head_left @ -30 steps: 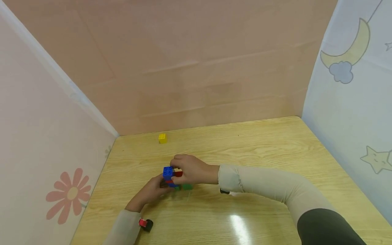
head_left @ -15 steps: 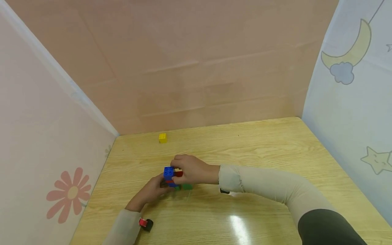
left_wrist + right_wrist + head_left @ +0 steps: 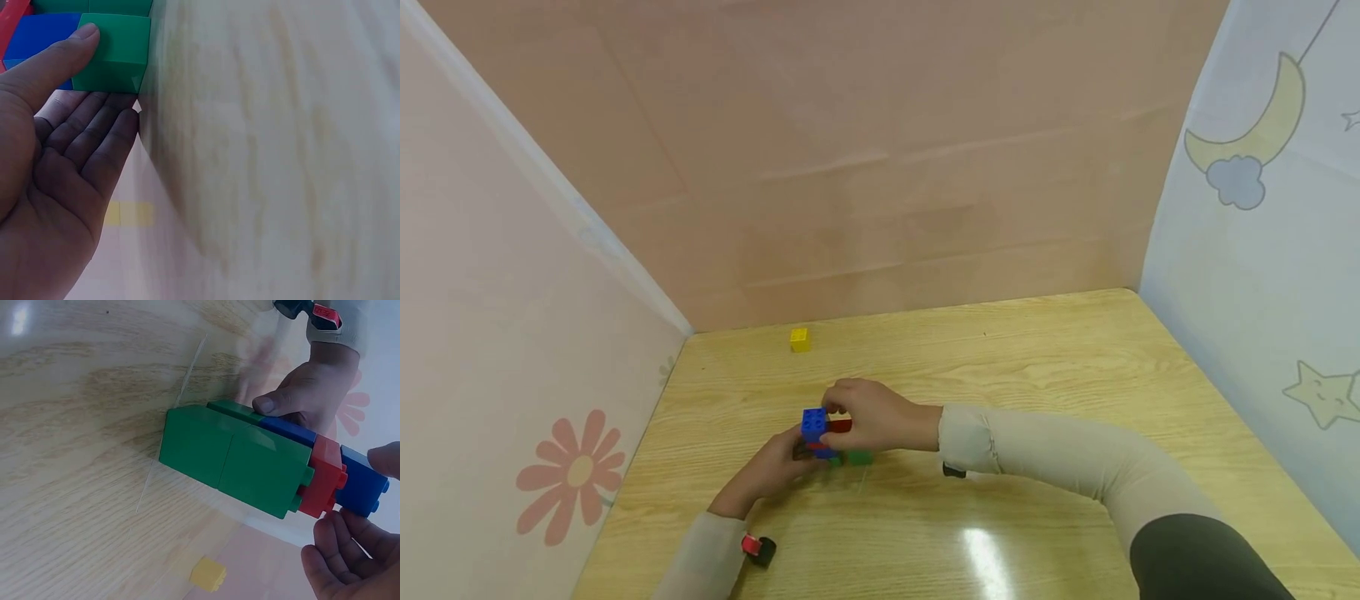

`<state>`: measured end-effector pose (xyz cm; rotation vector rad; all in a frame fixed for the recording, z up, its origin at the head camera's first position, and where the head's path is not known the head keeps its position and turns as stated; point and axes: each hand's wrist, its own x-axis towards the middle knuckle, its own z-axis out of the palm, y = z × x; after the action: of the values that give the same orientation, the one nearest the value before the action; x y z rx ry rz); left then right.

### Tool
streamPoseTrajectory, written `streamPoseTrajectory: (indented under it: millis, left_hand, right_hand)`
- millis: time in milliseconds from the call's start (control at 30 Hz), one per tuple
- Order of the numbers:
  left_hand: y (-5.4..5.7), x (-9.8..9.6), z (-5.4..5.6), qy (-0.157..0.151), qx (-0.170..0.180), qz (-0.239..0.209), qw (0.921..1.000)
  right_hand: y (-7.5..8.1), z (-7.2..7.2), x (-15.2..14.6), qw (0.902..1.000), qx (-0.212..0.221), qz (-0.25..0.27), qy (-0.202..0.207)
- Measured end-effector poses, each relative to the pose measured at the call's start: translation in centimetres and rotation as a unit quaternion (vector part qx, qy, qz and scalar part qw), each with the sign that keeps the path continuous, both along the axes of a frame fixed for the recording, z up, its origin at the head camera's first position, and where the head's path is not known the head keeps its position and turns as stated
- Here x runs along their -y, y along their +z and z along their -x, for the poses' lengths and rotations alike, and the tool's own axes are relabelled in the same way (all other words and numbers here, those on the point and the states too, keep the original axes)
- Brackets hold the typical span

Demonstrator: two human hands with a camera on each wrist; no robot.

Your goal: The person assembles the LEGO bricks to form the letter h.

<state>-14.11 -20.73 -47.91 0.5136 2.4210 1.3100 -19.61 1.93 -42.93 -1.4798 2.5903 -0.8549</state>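
A block structure of toy building bricks stands on the table, with both hands at it. Two green bricks (image 3: 262,469) are stacked at one side; behind them, another green brick (image 3: 119,53) sits under a lower blue brick (image 3: 40,40). Across both columns lies a red brick (image 3: 326,476), and a top blue brick (image 3: 813,422) sits on it at the left end. My left hand (image 3: 772,468) grips the lower bricks, thumb on the green one and fingers behind. With thumb and fingertips, my right hand (image 3: 880,417) pinches the top blue brick. The palm side of the right hand is hidden in the head view.
A yellow brick (image 3: 800,340) lies alone near the table's back edge. Around the wooden table (image 3: 1037,358) hang a plain back curtain (image 3: 887,208) and patterned side curtains. A thin clear line (image 3: 147,484) lies on the tabletop by the bricks.
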Motion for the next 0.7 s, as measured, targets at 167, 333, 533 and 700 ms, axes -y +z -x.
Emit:
streamPoseTrajectory:
  millis: [167,333,533,700]
  left_hand:
    - [-0.2,0.0,-0.1,0.001,0.002,-0.005,1.0]
    - [-0.1,0.0,-0.1,0.002,0.005,-0.008,0.9999]
    - [-1.8,0.5,0.5,0.003,0.003,-0.007,1.0]
    - [-3.1,1.2,1.0,-0.005,-0.001,-0.008,1.0]
  right_hand:
    - [0.2,-0.2,0.1,0.9998,0.004,0.02,0.004]
    - [0.3,-0.3,0.3,0.9995,-0.005,0.029,0.007]
    - [0.4,-0.4,0.3,0.9991,-0.008,0.039,0.012]
    - [0.6,-0.4,0.4,0.999,-0.003,0.042,0.014]
